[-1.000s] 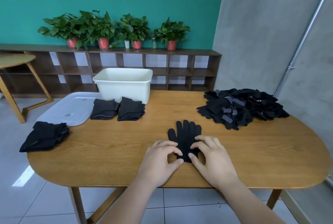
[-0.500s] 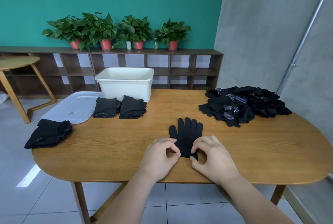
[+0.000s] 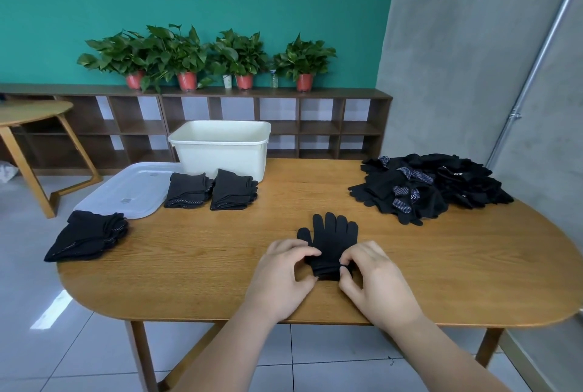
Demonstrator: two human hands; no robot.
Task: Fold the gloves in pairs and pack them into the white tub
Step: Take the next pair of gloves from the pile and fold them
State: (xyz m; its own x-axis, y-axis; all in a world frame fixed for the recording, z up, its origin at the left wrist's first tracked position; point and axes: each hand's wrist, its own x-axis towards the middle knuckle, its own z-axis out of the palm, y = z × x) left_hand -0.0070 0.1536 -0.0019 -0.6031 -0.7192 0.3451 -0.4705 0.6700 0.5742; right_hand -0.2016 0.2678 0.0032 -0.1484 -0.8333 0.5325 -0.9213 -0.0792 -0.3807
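Note:
A pair of black gloves (image 3: 331, 237) lies stacked flat near the table's front edge, fingers pointing away from me. My left hand (image 3: 284, 275) pinches the cuff at its left corner, and my right hand (image 3: 372, 278) pinches the right corner, lifting the cuff slightly. The white tub (image 3: 220, 149) stands at the back of the table. Two folded pairs (image 3: 189, 190) (image 3: 233, 191) lie in front of it, and a third folded stack (image 3: 88, 235) sits at the left edge. A heap of loose black gloves (image 3: 426, 186) lies at the back right.
The tub's translucent lid (image 3: 126, 190) lies flat at the table's back left. The wooden table (image 3: 473, 265) has a rounded right end. Behind stand a low shelf with potted plants (image 3: 220, 57), a second table (image 3: 28, 114) on the left and a grey wall on the right.
Both hands went from resting flat on the cuff to pinching its corners with curled fingers. The cuff edge has come up a little off the table.

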